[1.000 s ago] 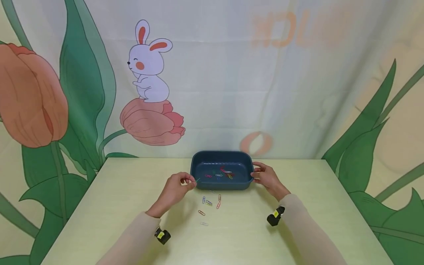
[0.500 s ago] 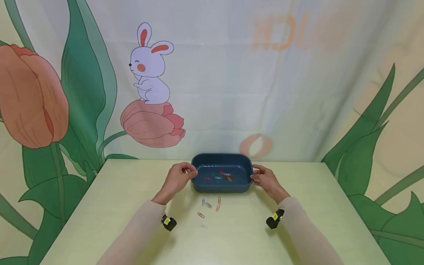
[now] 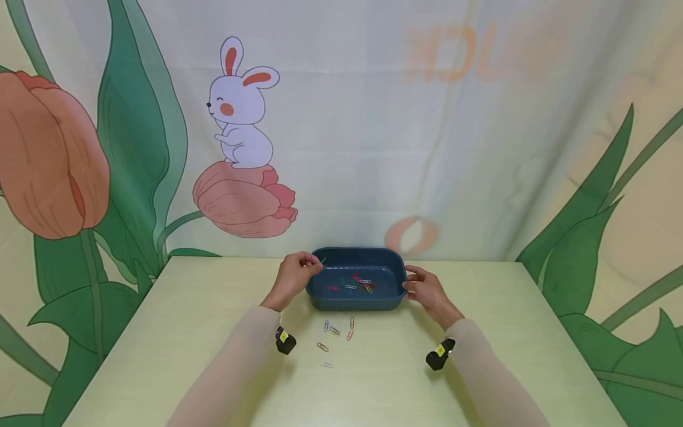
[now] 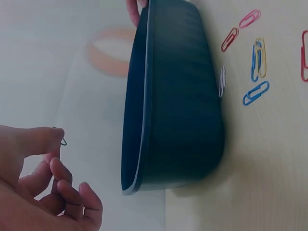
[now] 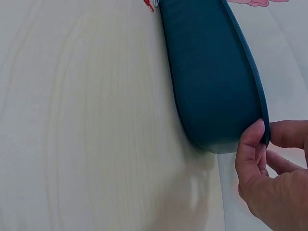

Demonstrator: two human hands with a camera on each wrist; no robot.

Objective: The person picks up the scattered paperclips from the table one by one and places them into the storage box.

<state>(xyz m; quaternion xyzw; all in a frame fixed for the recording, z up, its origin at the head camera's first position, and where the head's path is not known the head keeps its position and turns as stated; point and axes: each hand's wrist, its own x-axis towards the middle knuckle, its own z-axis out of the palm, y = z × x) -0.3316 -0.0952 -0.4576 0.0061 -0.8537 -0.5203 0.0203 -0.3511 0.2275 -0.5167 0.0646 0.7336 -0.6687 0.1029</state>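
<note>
My left hand (image 3: 293,276) pinches a small green paper clip (image 4: 63,142) between thumb and fingertip, raised at the left end of a dark blue plastic box (image 3: 354,304). Much of that clip is hidden by the fingers. At the box's right end, my right hand (image 5: 274,183) grips the rim (image 5: 257,79) between thumb and fingers. Several coloured paper clips lie inside on the box floor, among them a yellow clip (image 3: 369,289) and a pink clip (image 3: 333,289).
Several loose paper clips lie on the pale table (image 3: 389,379) in front of the box, including a brown-red clip (image 3: 322,347) and a white clip (image 3: 327,365). Behind the table's far edge hangs a printed curtain (image 3: 347,148) with a rabbit and tulips.
My left hand has risen and moved forward and slightly right with the green paper clip, from the box's front left corner to its left rim. The right hand keeps its place on the box.
</note>
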